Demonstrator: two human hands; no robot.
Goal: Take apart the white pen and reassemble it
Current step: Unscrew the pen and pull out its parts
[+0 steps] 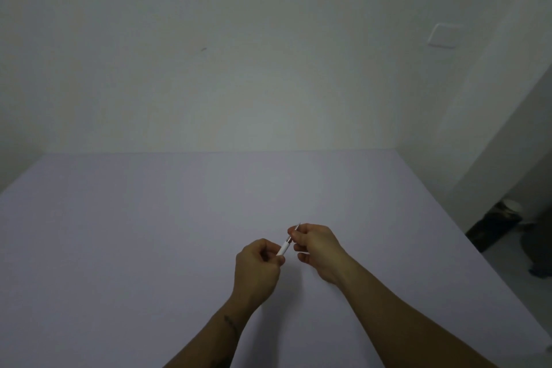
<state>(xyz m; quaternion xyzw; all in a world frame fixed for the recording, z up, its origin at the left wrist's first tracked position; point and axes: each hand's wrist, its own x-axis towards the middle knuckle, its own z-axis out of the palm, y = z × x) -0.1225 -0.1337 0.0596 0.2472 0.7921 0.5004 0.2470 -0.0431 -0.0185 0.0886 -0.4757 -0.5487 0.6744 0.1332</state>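
White plastic barrel, smooth and slim: white pen [283,247] held in the air above the pale lavender bench [119,248], between both hands. Long axis slanting from near-left up to far-right. Left hand [258,266] closed round the barrel's lower end, grip pinching it. Right hand [318,248] further along, fingertips [294,235] pressed on the tapered metal tip [297,227] just past the silvery joint. Probably twisting tip against barrel, opposite ways along that one line; unscrewing or screwing, hard to tell.
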